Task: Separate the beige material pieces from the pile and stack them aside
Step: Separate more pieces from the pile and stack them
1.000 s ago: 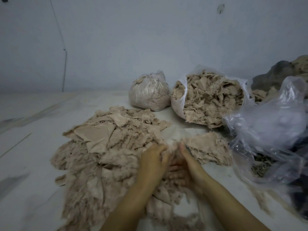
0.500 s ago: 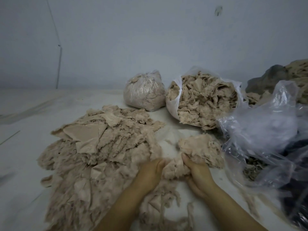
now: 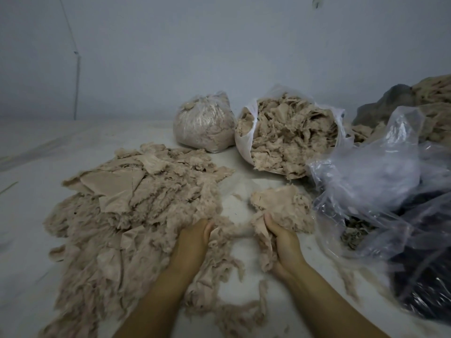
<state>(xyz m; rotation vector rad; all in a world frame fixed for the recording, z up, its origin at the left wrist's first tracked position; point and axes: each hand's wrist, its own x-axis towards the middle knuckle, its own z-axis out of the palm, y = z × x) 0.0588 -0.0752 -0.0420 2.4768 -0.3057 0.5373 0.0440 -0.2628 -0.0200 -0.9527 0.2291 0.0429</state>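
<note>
— Right, where are your hands at this second?

— Left hand is curled into the near edge of the big pile, fingers buried in the fluff, gripping a tuft. Right hand is closed round a clump of beige pieces, right up against the small stack on my right.

— So the clump's going onto that stack?

— That's my reading. The stack lies between the pile and the clear plastic bag, apart from the pile across a strip of bare white surface.

— What makes it go well?

— Holding the pile down with the left while the right pulls away, I'd say, since thin strands run between my hands and would drag more stuff along. Then lay the clump flat on top, not bunched, so the stack doesn't slump toward the bag.

— And the full bags behind?

— Open bag of scraps and tied bag sit by the wall, well clear.
</note>
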